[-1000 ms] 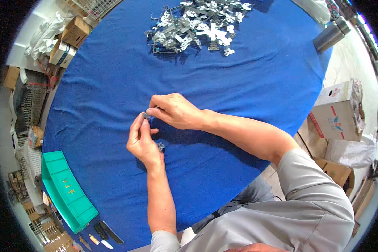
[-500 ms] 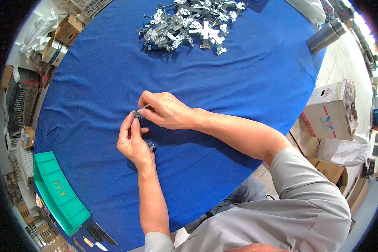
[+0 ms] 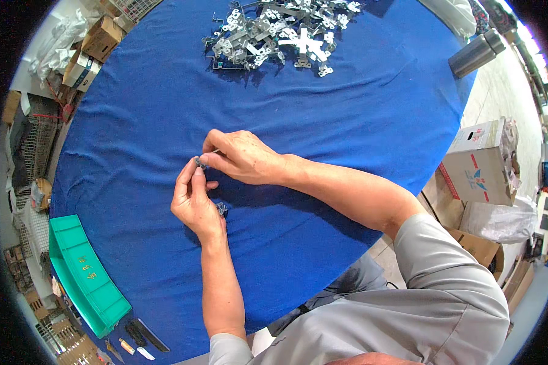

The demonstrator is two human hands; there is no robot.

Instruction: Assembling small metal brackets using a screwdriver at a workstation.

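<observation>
The fingers of the left hand (image 3: 196, 205) are pinched around a small metal piece (image 3: 201, 163), mostly hidden, its direction and long axis unclear; just beside it, the fingers of the right hand (image 3: 245, 158) close on a thin pale rod (image 3: 216, 151), barely visible. Another metal part (image 3: 223, 208) peeks out beside the left palm. Beyond the fingers, a bracket pile (image 3: 303, 44) runs off the upper edge; far to their right, a carton (image 3: 478, 165) bears red and blue print

A blue-draped tabletop (image 3: 347, 109) bears a heap of silvery metal brackets (image 3: 268, 36) at its far side, a steel flask (image 3: 478, 53) at right and a green tray (image 3: 100, 301) at lower left.
</observation>
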